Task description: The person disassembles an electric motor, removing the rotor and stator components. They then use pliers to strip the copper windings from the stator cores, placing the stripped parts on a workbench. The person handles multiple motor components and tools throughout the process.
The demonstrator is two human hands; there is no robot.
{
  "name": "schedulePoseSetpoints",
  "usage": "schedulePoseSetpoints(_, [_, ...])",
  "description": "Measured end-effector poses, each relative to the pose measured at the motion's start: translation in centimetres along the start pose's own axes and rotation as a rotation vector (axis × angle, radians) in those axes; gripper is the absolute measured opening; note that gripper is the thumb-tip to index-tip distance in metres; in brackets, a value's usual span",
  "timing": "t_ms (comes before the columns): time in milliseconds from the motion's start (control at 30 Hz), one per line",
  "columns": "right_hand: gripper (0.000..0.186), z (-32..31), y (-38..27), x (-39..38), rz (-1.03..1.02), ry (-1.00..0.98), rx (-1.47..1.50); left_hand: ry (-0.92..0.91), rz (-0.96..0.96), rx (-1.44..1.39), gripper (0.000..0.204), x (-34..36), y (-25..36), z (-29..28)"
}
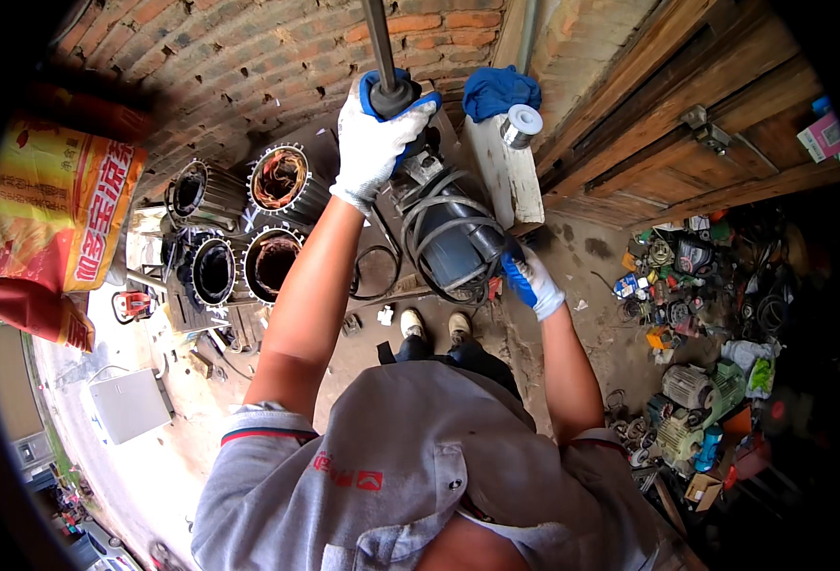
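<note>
A demolition hammer (450, 240) with a dark blue-grey body is held up in front of me, its long steel chisel bit (378, 43) pointing up and away. Its grey power cord (420, 214) is looped around the body. My left hand (374, 143), in a white glove with blue coating, is closed around the front end just below the black collar (393, 98). At the rear, beside the body's right edge, my gloved right hand (531, 278) has its fingers curled on the hammer; the part beneath them is mostly hidden.
Several motor stators (282, 181) with windings stand at left. A spool of wire (522, 124) and a blue cloth (501, 92) lie on a whitish board (504, 176). A brick wall (277, 57) rises ahead. Motors and parts (691, 390) crowd the right floor; a wooden door (667, 124) stands above.
</note>
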State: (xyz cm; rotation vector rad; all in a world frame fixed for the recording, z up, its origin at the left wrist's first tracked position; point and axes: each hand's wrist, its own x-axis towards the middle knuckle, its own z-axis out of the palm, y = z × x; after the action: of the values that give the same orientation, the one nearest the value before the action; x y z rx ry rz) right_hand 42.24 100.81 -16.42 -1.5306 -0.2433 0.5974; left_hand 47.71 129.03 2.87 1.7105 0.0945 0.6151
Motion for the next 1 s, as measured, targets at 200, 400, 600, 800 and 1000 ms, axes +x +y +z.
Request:
schedulePoseSetpoints(200, [0.037, 1.1, -4.6, -1.8, 0.214, -0.046, 0.237, 0.096, 0.040, 0.019, 0.041, -0.1, -0.8, 0.8])
schedulePoseSetpoints(400, [0.030, 2.7, -6.1, -7.2, -0.130, 0.036, 0.140, 0.111, 0.083, 0.061, 0.039, 0.4, -0.5, 0.9])
schedulePoseSetpoints(600, [0.040, 0.8, -1.4, -11.4, 0.069, 0.068, 0.129, 0.150, 0.109, 0.070, 0.037, 0.3, -1.5, 1.2])
schedulePoseSetpoints(800, [0.036, 3.0, -6.0, -11.2, -0.274, -0.144, -0.670, 0.107, 0.142, 0.003, 0.038, 0.9, -2.1, 2.0])
schedulePoseSetpoints(1000, [0.040, 1.3, 5.0, -10.0, 0.253, -0.180, 0.563, 0.142, 0.117, 0.077, 0.033, 1.0, -1.4, 2.1])
